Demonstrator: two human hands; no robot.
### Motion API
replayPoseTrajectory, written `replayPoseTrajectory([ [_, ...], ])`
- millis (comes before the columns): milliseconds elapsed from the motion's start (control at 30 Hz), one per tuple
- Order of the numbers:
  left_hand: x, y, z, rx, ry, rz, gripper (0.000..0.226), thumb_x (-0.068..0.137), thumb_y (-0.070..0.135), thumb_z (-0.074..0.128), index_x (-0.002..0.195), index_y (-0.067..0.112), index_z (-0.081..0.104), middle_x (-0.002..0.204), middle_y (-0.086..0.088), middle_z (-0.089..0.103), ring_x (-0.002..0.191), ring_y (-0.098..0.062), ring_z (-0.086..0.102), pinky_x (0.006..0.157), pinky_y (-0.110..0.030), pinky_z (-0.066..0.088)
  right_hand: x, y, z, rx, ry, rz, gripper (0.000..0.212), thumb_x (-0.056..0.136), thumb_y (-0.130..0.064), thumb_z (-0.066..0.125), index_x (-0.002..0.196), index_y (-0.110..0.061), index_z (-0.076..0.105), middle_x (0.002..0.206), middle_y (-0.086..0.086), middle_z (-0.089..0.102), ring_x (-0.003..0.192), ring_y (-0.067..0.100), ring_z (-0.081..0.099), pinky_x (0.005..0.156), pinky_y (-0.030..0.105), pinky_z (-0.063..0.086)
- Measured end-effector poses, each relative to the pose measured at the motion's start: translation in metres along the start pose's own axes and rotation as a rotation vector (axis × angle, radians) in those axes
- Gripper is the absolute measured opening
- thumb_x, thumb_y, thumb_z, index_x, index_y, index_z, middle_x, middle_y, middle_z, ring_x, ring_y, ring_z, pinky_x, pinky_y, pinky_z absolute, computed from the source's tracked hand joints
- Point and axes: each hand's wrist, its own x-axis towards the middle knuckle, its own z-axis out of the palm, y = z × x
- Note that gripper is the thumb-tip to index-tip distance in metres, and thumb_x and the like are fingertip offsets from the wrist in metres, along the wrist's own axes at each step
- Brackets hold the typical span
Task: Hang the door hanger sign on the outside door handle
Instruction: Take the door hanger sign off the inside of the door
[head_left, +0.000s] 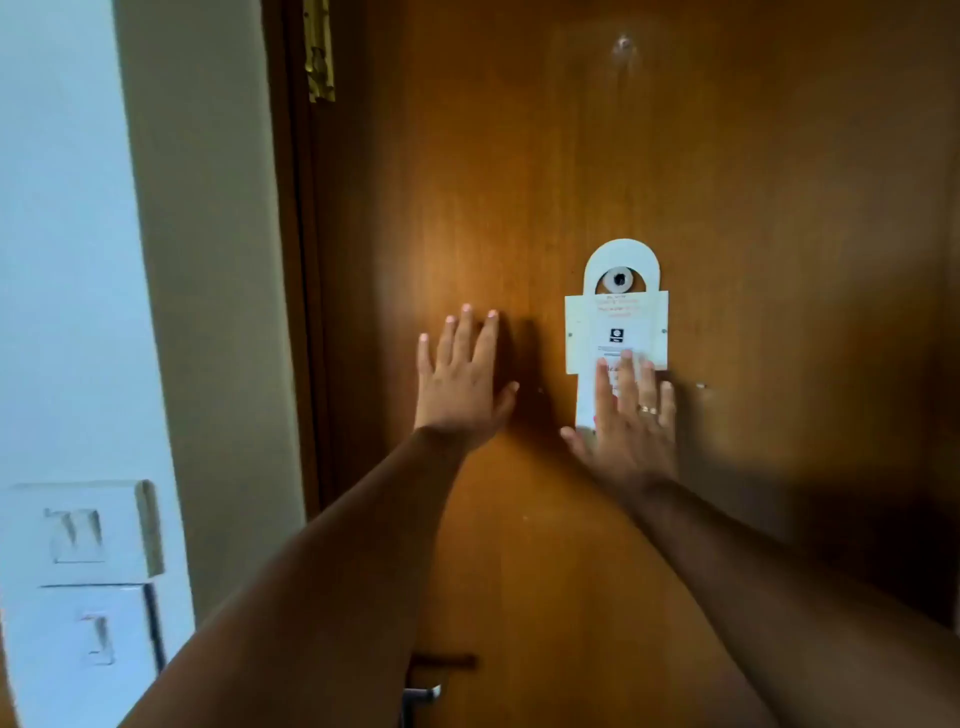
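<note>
A white door hanger sign (616, 322) with printed text hangs by its round cut-out on a small white hook (620, 279) on a brown wooden door (597, 156). My right hand (631, 415), with a ring on one finger, lies flat with spread fingers over the sign's lower part. My left hand (460, 379) rests flat and open against the bare door, to the left of the sign. A metal door handle (421, 696) shows at the bottom, partly hidden behind my left forearm.
A white wall (67, 260) with two switch plates (78, 577) stands at the left, beside the dark door frame (296, 260). A brass hinge (318, 49) sits at the top of the frame. A peephole (623, 47) is high on the door.
</note>
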Motion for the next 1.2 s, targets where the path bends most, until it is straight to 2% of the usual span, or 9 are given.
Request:
replayPoseTrajectory([
  [133, 0.035, 0.056, -0.004, -0.237, 0.042, 0.114, 0.061, 0.093, 0.046, 0.053, 0.146, 0.021, 0.036, 0.144, -0.008, 0.05, 0.133, -0.03, 0.045, 0.109, -0.05, 0.038, -0.006, 0.041, 0.0, 0.095, -0.008, 0.375, 0.083, 0.081, -0.064, 0.054, 0.141, -0.011, 0.033, 0.144, 0.019, 0.046, 0.13, 0.039, 0.046, 0.102, 0.05, 0.041],
  [267, 0.096, 0.08, -0.02, -0.449, -0.041, -0.122, 0.035, 0.095, 0.043, 0.054, 0.122, 0.022, 0.057, 0.106, -0.002, 0.068, 0.094, -0.023, 0.065, 0.077, -0.043, 0.059, 0.007, 0.04, -0.006, 0.353, -0.114, 0.553, 0.062, 0.086, -0.048, 0.059, 0.127, -0.003, 0.048, 0.134, 0.021, 0.052, 0.119, 0.037, 0.053, 0.097, 0.045, 0.046],
  [400, 0.132, 0.091, -0.023, -0.665, -0.13, -0.233, 0.028, 0.095, 0.047, 0.056, 0.097, 0.023, 0.07, 0.089, 0.0, 0.072, 0.078, -0.02, 0.069, 0.07, -0.04, 0.061, 0.013, 0.036, -0.007, 0.454, -0.138, 0.624, 0.069, 0.086, -0.048, 0.06, 0.132, 0.0, 0.041, 0.143, 0.019, 0.048, 0.126, 0.035, 0.052, 0.1, 0.046, 0.047],
  [533, 0.146, 0.097, -0.013, -0.669, -0.116, -0.272, 0.03, 0.093, 0.047, 0.06, 0.084, 0.021, 0.071, 0.081, -0.001, 0.072, 0.075, -0.022, 0.07, 0.072, -0.042, 0.061, 0.019, 0.031, -0.003, 0.491, -0.127, 0.656, 0.07, 0.084, -0.05, 0.065, 0.129, -0.001, 0.042, 0.137, 0.018, 0.053, 0.118, 0.033, 0.058, 0.096, 0.043, 0.051],
  [733, 0.137, 0.095, 0.003, -0.726, -0.118, -0.222, 0.031, 0.1, 0.043, 0.051, 0.099, 0.018, 0.071, 0.079, 0.001, 0.071, 0.074, -0.019, 0.069, 0.068, -0.04, 0.061, 0.021, 0.023, 0.0, 0.353, -0.136, 0.637, 0.063, 0.09, -0.051, 0.057, 0.127, -0.001, 0.046, 0.137, 0.019, 0.05, 0.118, 0.031, 0.057, 0.094, 0.034, 0.049],
  [833, 0.134, 0.088, 0.0, -0.825, -0.114, -0.209, 0.031, 0.101, 0.042, 0.049, 0.108, 0.016, 0.066, 0.083, 0.0, 0.069, 0.076, -0.02, 0.069, 0.063, -0.036, 0.058, 0.029, 0.031, -0.001, 0.547, -0.179, 0.664, 0.043, 0.092, -0.034, 0.062, 0.119, -0.001, 0.056, 0.129, 0.019, 0.057, 0.114, 0.032, 0.058, 0.085, 0.034, 0.048],
  [933, 0.13, 0.081, -0.003, -0.948, -0.099, -0.231, 0.025, 0.102, 0.039, 0.048, 0.1, 0.017, 0.06, 0.083, -0.005, 0.069, 0.07, -0.019, 0.066, 0.065, -0.039, 0.059, 0.032, 0.041, -0.002, 0.78, -0.146, 0.659, 0.022, 0.094, -0.022, 0.059, 0.105, -0.003, 0.06, 0.116, 0.015, 0.066, 0.1, 0.029, 0.065, 0.068, 0.026, 0.044],
  [1067, 0.118, 0.069, -0.007, -1.014, -0.132, -0.227, 0.027, 0.104, 0.034, 0.046, 0.104, 0.01, 0.059, 0.082, -0.006, 0.064, 0.064, -0.015, 0.058, 0.048, -0.018, 0.047, 0.031, 0.044, -0.007, 0.873, -0.055, 0.601, 0.02, 0.096, -0.024, 0.055, 0.108, -0.007, 0.053, 0.112, 0.012, 0.067, 0.082, 0.012, 0.058, 0.047, 0.01, 0.035],
  [1200, 0.099, 0.056, -0.01, -1.059, -0.138, -0.206, 0.029, 0.105, 0.028, 0.046, 0.105, 0.001, 0.058, 0.074, -0.005, 0.06, 0.055, -0.012, 0.053, 0.043, -0.012, 0.042, 0.029, 0.036, -0.008, 0.967, -0.105, 0.504, 0.029, 0.1, -0.031, 0.048, 0.116, -0.009, 0.055, 0.115, 0.007, 0.069, 0.072, 0.001, 0.06, 0.051, 0.012, 0.041],
])
